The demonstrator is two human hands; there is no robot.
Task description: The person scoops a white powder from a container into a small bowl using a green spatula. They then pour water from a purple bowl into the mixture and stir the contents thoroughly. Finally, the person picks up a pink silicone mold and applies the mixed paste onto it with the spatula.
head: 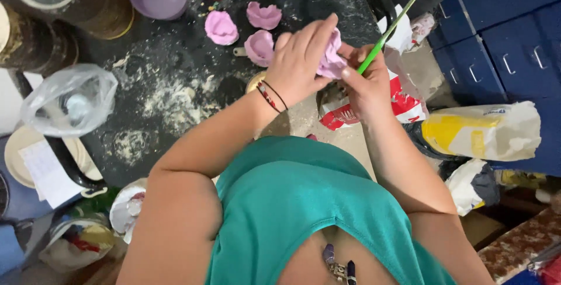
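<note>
A dark, flour-dusted worktop [175, 86] carries three finished pink clay flower shapes [221, 27]. Just right of them, the left hand [298, 57] cups a fourth soft pink clay piece [331, 58], fingers curled around it. The right hand [368, 83] pinches a thin green stick [390, 28] against it; shaping appears unfinished.

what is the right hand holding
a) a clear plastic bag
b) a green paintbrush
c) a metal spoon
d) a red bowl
b: the right hand grips a thin green paintbrush angled up and away, its lower end by the pink clay piece that the left hand holds.
</note>
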